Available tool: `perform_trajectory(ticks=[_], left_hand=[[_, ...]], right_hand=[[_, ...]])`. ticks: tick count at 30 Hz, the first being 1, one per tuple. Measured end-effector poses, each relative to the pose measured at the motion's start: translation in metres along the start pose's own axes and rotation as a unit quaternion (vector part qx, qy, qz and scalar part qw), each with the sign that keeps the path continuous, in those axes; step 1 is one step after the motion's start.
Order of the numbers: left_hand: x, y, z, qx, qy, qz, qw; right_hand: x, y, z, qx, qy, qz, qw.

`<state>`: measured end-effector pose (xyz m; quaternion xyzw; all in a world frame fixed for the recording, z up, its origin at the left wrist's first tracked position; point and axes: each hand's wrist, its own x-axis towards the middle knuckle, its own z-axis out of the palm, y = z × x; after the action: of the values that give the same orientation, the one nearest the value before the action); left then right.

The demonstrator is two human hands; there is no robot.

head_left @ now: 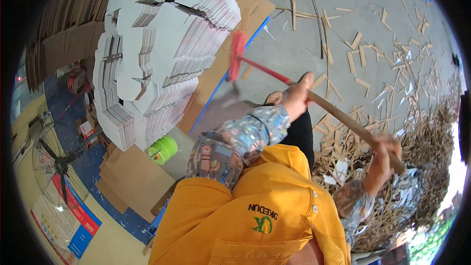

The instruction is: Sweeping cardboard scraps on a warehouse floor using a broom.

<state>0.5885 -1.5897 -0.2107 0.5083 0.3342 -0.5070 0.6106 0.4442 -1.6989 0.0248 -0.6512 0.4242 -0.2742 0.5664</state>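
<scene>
Both my hands grip a long-handled broom (343, 118) with a wooden shaft, a red socket and a narrow red head. My left hand (297, 100) is wrapped round the shaft close to the red part. Near the shaft's other end, my right hand (381, 161) closes round it, slightly blurred. The broom's red head (237, 57) is beside a tall stack of white die-cut cardboard sheets (169, 44), over the edge of the brown cardboard under that stack. Whether the head touches anything I cannot tell.
Cardboard strips (362, 56) litter the grey floor ahead and right, thickening into a large scrap heap (417, 206). Brown cardboard stacks (68, 29) stand far left. A green roll (163, 149), flat cardboard (135, 181) and a black fan (60, 163) are on the left.
</scene>
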Motion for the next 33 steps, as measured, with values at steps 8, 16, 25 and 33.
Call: perform_trajectory(ticks=[8,16,25,33], left_hand=[[-0.091,-0.020,0.124,0.017,-0.171,-0.097,0.980],[0.057,-0.049,-0.036,-0.061,0.064,-0.108,0.990],[0.059,-0.078,0.068,-0.081,-0.115,-0.091,0.986],[-0.077,0.005,0.106,-0.135,-0.172,-0.122,0.968]], right_hand=[[0.018,-0.060,-0.125,0.024,-0.013,-0.161,0.987],[0.086,0.044,-0.010,0.007,-0.187,0.161,0.969],[0.083,-0.017,-0.024,-0.171,-0.043,0.054,0.983],[0.113,-0.092,-0.118,-0.175,-0.241,0.140,0.944]])
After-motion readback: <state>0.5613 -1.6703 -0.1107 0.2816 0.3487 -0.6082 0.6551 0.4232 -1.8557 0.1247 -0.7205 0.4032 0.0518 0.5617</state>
